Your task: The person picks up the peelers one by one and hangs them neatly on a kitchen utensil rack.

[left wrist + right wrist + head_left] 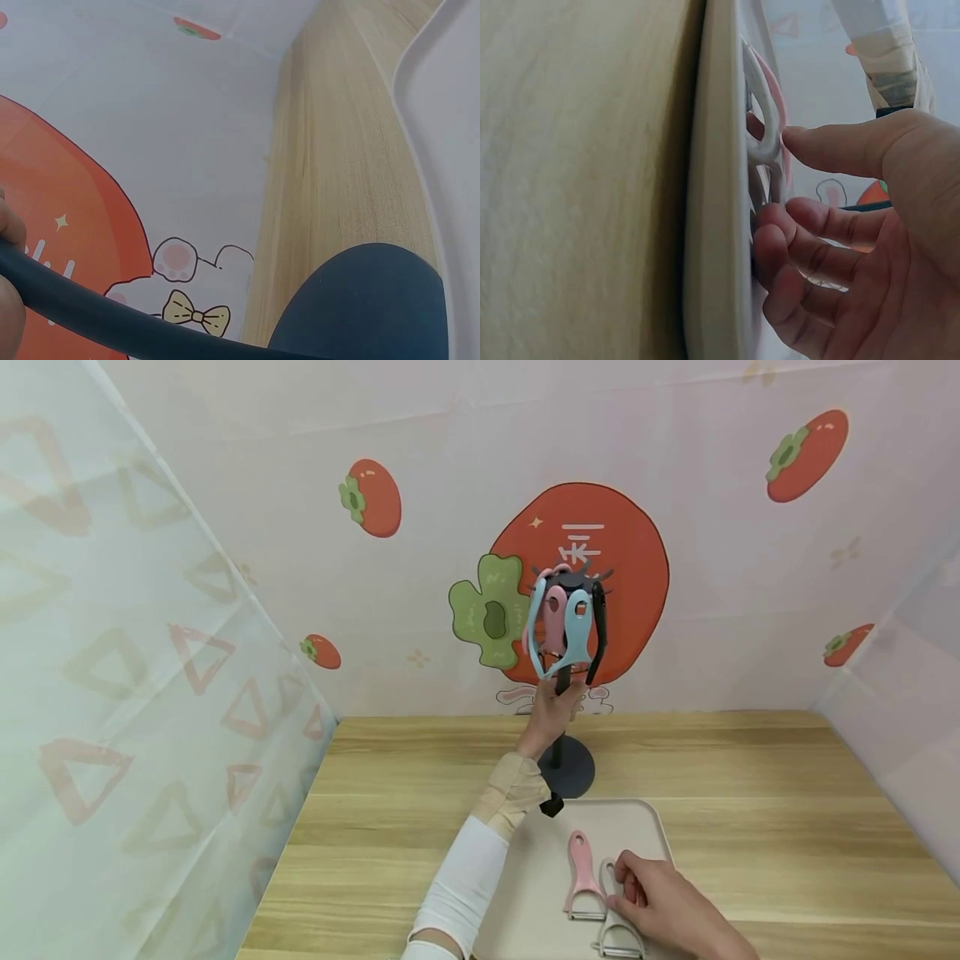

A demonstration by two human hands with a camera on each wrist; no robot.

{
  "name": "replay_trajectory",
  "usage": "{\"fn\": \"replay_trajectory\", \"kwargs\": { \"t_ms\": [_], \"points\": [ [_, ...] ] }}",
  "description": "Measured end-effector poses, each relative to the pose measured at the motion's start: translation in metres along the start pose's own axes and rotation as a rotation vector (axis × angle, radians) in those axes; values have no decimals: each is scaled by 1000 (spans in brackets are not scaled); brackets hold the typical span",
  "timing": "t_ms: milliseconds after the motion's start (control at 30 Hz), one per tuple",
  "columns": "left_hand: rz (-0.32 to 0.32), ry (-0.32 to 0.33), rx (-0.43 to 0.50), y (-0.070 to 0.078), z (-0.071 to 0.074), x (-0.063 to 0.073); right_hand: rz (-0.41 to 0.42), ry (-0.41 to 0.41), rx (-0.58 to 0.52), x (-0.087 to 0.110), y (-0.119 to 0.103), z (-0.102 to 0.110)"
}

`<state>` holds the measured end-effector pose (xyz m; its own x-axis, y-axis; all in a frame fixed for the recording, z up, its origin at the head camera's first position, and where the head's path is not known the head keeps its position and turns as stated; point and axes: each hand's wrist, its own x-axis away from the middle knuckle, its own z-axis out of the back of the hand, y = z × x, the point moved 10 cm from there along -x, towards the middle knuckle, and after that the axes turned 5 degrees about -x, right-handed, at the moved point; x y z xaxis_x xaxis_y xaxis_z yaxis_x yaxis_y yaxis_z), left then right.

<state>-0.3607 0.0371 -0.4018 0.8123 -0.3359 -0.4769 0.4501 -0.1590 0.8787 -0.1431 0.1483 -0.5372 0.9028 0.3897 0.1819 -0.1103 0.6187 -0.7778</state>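
My left hand grips the upper pole of a black utensil stand, just below the hanging tools. In the left wrist view, fingertips close on the dark pole. From the stand's hooks hang a pink peeler, a light blue peeler, a black-handled tool and others partly hidden behind. Over the tray, my right hand has curled fingers and thumb at the handle of a white peeler. That peeler lies in the right wrist view between thumb and fingers.
A pink peeler lies to the left of the white one on a beige tray. The tray sits on a wooden table, in front of the stand's round base. A backdrop with persimmon-like drawings rises behind.
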Motion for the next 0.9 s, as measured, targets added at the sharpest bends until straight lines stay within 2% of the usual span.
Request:
{"fn": "replay_trajectory", "kwargs": {
  "t_ms": [167, 367, 533, 733, 800, 900],
  "points": [
    [1, -1, 12, 0, 0, 0, -32, 21, 36, 0, 0, -2],
    [-14, -13, 15, 1, 0, 1, -103, 8, -9, -2, 6, -4],
    [-8, -11, 13, 1, 0, 1, -77, 2, -23, -2, 7, -2],
    [-4, -6, 24, 2, 1, 2, -7, 34, 17, -1, 2, 5],
    [-9, -7, 23, 2, 0, 2, -15, 51, 34, -1, 2, 6],
    [-18, -10, 19, 3, 0, 2, -82, 86, 62, 0, 6, 7]
  ]
}}
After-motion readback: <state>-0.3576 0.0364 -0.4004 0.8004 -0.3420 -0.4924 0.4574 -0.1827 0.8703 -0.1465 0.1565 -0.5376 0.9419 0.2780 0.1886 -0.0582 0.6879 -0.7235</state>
